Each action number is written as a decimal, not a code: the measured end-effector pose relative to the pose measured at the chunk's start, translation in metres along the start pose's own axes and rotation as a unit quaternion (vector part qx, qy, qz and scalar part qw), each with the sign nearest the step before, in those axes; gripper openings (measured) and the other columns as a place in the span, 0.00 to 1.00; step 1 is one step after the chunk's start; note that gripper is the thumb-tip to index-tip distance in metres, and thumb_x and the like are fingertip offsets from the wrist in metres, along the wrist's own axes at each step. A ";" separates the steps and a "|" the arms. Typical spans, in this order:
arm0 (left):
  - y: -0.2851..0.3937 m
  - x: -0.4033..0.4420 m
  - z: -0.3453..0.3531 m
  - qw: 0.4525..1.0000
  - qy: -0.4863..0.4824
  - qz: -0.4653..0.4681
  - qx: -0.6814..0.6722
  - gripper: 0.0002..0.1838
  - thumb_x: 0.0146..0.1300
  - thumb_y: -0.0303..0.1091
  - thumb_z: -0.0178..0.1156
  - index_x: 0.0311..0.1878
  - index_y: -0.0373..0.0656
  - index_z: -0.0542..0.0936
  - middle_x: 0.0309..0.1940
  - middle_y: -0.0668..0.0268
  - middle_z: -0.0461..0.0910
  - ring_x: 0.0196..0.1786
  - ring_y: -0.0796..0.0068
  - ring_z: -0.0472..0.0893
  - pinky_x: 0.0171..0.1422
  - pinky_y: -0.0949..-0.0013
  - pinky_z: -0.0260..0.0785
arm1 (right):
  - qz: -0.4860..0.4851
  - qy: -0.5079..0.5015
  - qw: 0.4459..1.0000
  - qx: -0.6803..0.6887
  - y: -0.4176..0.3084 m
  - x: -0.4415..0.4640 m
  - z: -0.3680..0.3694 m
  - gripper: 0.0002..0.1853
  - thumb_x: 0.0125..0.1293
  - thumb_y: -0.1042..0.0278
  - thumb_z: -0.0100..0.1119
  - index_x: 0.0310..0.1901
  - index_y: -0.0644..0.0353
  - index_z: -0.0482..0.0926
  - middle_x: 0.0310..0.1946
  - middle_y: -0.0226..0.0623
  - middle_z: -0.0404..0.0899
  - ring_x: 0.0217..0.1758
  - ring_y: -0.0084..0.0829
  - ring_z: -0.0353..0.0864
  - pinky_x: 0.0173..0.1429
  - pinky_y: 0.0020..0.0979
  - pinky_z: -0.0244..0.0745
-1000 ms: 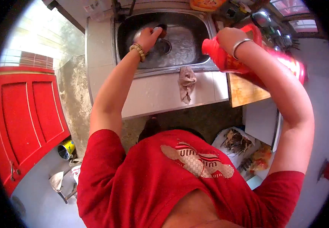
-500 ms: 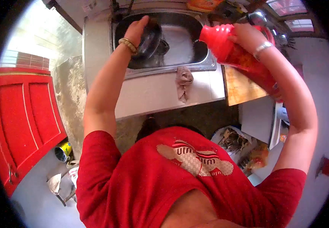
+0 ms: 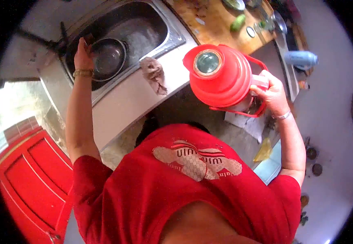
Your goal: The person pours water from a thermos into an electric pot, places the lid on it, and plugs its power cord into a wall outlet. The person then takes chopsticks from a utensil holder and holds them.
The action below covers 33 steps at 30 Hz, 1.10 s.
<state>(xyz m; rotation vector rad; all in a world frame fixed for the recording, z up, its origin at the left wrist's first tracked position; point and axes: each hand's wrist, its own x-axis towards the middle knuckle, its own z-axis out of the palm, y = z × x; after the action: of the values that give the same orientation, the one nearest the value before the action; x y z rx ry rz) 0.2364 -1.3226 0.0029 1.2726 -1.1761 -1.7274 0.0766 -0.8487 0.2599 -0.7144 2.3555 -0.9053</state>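
Note:
In the sink [image 3: 154, 53] lies a round dark pan [image 3: 110, 60], its inside facing up. My left hand [image 3: 83, 57] is closed at the pan's left edge; the exact grip is partly hidden. Over the floor in front of the counter, my right hand [image 3: 272, 92] grips the side handle of a big red thermos flask [image 3: 223, 83]. The flask stands nearly upright, its round mouth uncovered and facing me. A crumpled greyish-pink rag [image 3: 154, 75] hangs over the counter edge between my hands.
A wooden board [image 3: 209, 24] right of the sink carries a green vegetable [image 3: 238, 23], a glass jar [image 3: 265, 24] and dishes. A light-blue bottle-like object [image 3: 301, 58] is farther right. A dark faucet [image 3: 42, 40] stands at the sink's left; a red door [image 3: 42, 175] is at lower left.
The thermos flask has gone from tilted toward the sink to nearly upright, away from the sink. The pan has been lowered from a tilt to lie flatter. The view has turned.

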 end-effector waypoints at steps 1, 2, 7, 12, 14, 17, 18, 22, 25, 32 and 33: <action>0.000 -0.022 0.010 0.992 -0.116 0.055 -0.008 0.25 0.61 0.49 0.52 0.50 0.34 0.75 0.45 0.63 0.76 0.43 0.73 0.73 0.48 0.69 0.65 | 0.006 0.008 1.000 0.007 0.010 -0.011 0.000 0.12 0.53 0.68 0.67 0.27 0.58 0.70 0.24 0.20 0.66 0.30 0.14 0.63 0.35 0.19 0.63; 0.011 -0.056 0.025 0.972 -0.212 0.099 0.008 0.22 0.63 0.45 0.50 0.52 0.36 0.74 0.49 0.63 0.74 0.48 0.73 0.72 0.53 0.68 0.62 | 0.023 0.016 0.999 0.028 0.019 -0.020 0.001 0.13 0.52 0.68 0.67 0.27 0.58 0.69 0.23 0.20 0.65 0.29 0.14 0.62 0.35 0.19 0.62; 0.076 -0.249 0.110 0.819 -0.511 0.257 0.050 0.19 0.60 0.42 0.55 0.51 0.42 0.73 0.61 0.59 0.65 0.68 0.62 0.56 0.70 0.56 0.44 | 0.032 0.054 0.998 0.029 0.052 -0.064 0.001 0.13 0.51 0.68 0.68 0.27 0.60 0.71 0.22 0.21 0.66 0.29 0.14 0.63 0.34 0.19 0.63; 0.067 -0.341 0.154 0.665 -0.535 0.478 0.206 0.23 0.44 0.43 0.69 0.42 0.44 0.75 0.58 0.61 0.67 0.67 0.52 0.56 0.68 0.52 0.47 | 0.033 0.072 0.995 0.063 0.095 -0.123 -0.022 0.13 0.50 0.68 0.69 0.28 0.61 0.72 0.22 0.23 0.69 0.29 0.14 0.66 0.35 0.20 0.65; 0.057 -0.377 0.167 0.643 -0.537 0.497 0.228 0.24 0.44 0.45 0.69 0.44 0.46 0.76 0.58 0.62 0.68 0.67 0.52 0.56 0.67 0.52 0.49 | 0.044 0.095 0.992 0.074 0.121 -0.157 -0.035 0.13 0.49 0.69 0.70 0.28 0.61 0.72 0.22 0.23 0.69 0.30 0.14 0.66 0.35 0.20 0.65; 0.033 -0.441 0.192 0.606 -0.547 0.519 0.253 0.25 0.43 0.46 0.68 0.46 0.50 0.77 0.56 0.63 0.70 0.66 0.53 0.58 0.66 0.50 0.50 | 0.053 0.123 0.988 0.077 0.165 -0.204 -0.055 0.14 0.48 0.69 0.70 0.26 0.61 0.71 0.22 0.24 0.69 0.29 0.15 0.66 0.34 0.20 0.65; 0.028 -0.427 0.194 0.614 -0.539 0.517 0.254 0.26 0.44 0.47 0.67 0.48 0.51 0.76 0.56 0.64 0.70 0.66 0.53 0.58 0.67 0.49 0.49 | 0.049 0.137 0.987 0.070 0.169 -0.190 -0.046 0.15 0.48 0.69 0.70 0.25 0.60 0.70 0.22 0.24 0.68 0.29 0.15 0.66 0.34 0.21 0.65; -0.012 -0.495 0.230 0.582 -0.556 0.517 0.293 0.29 0.54 0.54 0.56 0.56 0.48 0.73 0.58 0.58 0.69 0.66 0.52 0.58 0.69 0.51 0.46 | 0.053 0.176 0.972 0.148 0.226 -0.247 -0.068 0.11 0.48 0.74 0.67 0.26 0.60 0.71 0.23 0.21 0.66 0.30 0.15 0.65 0.34 0.22 0.65; -0.061 -0.525 0.264 0.567 -0.608 0.463 0.306 0.28 0.56 0.52 0.55 0.57 0.48 0.72 0.57 0.58 0.69 0.63 0.55 0.63 0.67 0.50 0.49 | 0.088 0.199 0.970 0.111 0.260 -0.276 -0.082 0.12 0.51 0.71 0.66 0.27 0.62 0.69 0.22 0.25 0.67 0.30 0.15 0.64 0.34 0.24 0.66; -0.111 -0.599 0.355 0.522 -0.693 0.443 0.225 0.25 0.53 0.47 0.62 0.52 0.46 0.75 0.46 0.57 0.71 0.50 0.58 0.68 0.57 0.58 0.59 | 0.168 0.291 0.938 0.091 0.338 -0.331 -0.118 0.15 0.49 0.65 0.70 0.29 0.62 0.73 0.22 0.29 0.73 0.28 0.16 0.68 0.35 0.25 0.69; -0.108 -0.605 0.369 0.498 -0.703 0.455 0.226 0.25 0.52 0.47 0.62 0.51 0.46 0.75 0.45 0.57 0.72 0.49 0.58 0.69 0.55 0.59 0.59 | 0.172 0.304 0.934 0.080 0.346 -0.335 -0.123 0.15 0.49 0.65 0.70 0.29 0.62 0.73 0.22 0.28 0.73 0.28 0.16 0.68 0.35 0.25 0.69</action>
<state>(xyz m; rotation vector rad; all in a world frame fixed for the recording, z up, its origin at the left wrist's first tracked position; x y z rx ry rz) 0.0573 -0.6441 0.1509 -1.0765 -2.5583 -1.2753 0.1455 -0.3626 0.1826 0.0776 2.7558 -1.2667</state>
